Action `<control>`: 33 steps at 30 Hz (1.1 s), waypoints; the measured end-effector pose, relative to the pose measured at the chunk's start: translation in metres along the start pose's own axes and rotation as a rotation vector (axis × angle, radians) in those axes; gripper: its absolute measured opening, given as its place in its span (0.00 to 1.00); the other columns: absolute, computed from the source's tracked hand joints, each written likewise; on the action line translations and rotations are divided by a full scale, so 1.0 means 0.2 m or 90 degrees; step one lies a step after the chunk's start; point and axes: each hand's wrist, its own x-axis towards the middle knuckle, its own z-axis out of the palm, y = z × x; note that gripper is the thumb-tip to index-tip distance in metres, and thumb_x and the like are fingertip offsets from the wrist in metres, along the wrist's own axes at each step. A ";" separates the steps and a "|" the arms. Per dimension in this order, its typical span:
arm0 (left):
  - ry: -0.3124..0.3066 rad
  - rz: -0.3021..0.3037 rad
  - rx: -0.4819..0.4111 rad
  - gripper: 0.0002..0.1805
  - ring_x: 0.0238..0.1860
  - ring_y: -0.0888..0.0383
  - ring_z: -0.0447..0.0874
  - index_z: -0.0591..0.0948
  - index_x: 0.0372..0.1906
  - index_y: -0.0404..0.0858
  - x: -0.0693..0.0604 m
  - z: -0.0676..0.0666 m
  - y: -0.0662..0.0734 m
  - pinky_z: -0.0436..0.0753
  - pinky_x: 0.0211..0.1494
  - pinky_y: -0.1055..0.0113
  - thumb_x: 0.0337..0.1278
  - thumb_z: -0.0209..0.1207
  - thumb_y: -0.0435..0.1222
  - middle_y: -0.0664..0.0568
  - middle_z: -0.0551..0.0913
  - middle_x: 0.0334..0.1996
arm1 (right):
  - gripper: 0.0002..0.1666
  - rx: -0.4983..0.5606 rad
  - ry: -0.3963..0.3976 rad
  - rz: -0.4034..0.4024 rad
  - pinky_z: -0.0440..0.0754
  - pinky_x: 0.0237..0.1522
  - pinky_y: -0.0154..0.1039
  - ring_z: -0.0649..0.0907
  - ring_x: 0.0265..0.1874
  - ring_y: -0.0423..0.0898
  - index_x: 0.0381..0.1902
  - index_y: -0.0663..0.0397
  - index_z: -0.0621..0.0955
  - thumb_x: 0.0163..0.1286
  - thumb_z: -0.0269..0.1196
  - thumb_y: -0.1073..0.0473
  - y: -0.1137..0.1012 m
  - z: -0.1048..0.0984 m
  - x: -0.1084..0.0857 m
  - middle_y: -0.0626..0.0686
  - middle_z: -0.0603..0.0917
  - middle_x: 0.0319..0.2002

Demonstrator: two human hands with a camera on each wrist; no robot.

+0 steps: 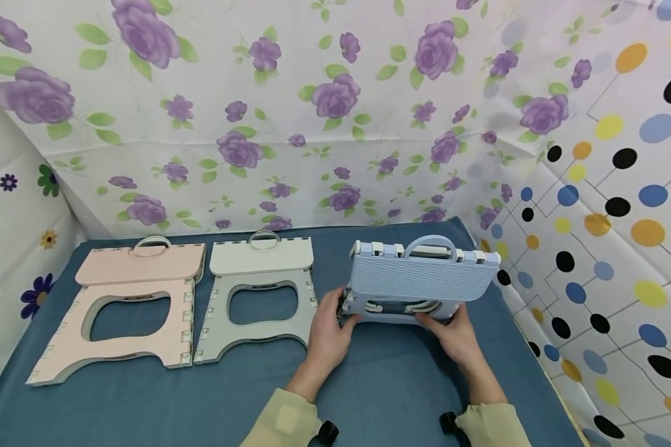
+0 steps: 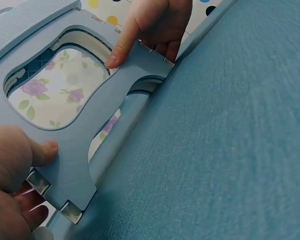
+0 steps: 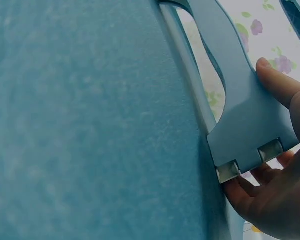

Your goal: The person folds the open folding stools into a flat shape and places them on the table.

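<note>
A light blue folding stool [image 1: 419, 279] stands on the right of the cloth, its ridged top and carrying handle [image 1: 432, 241] facing up. My left hand [image 1: 327, 329] grips its left side, thumb on the near leg panel and fingers behind the hinged edge. The right hand [image 1: 458, 335] holds the opposite side likewise; in the right wrist view, its thumb lies over the panel [image 3: 245, 115] and its fingers curl behind the hinges. Through the cut-out in the left wrist view, the flowered backdrop [image 2: 64, 90] shows, so the legs stand somewhat apart. Both hands' fingertips are partly hidden.
A pink folding stool [image 1: 140, 267] lies flat at the left, with a pale green-grey folding stool [image 1: 263, 257] beside it. Blue cloth [image 1: 380, 397] covers the table. Flowered sheeting [image 1: 291, 112] rises behind, and dotted sheeting [image 1: 609, 248] borders the right.
</note>
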 end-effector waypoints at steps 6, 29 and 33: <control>0.002 0.005 0.021 0.27 0.60 0.48 0.84 0.78 0.69 0.36 0.01 -0.01 -0.01 0.84 0.60 0.55 0.69 0.71 0.32 0.45 0.80 0.61 | 0.56 -0.025 -0.004 -0.017 0.65 0.71 0.64 0.67 0.74 0.62 0.83 0.49 0.50 0.75 0.72 0.44 0.00 0.02 0.01 0.65 0.65 0.75; -0.015 -0.027 0.014 0.25 0.58 0.48 0.86 0.78 0.69 0.35 0.02 -0.01 -0.02 0.86 0.55 0.54 0.71 0.69 0.32 0.42 0.85 0.59 | 0.42 -0.133 -0.019 -0.016 0.73 0.66 0.63 0.76 0.68 0.63 0.80 0.56 0.61 0.80 0.67 0.46 -0.01 -0.01 0.01 0.67 0.74 0.71; -0.019 -0.035 0.007 0.25 0.58 0.48 0.86 0.78 0.69 0.35 0.02 -0.02 -0.01 0.86 0.55 0.54 0.71 0.69 0.32 0.43 0.85 0.59 | 0.36 -0.109 -0.040 -0.001 0.75 0.63 0.58 0.78 0.64 0.61 0.79 0.56 0.63 0.84 0.63 0.51 0.00 -0.04 0.00 0.66 0.76 0.68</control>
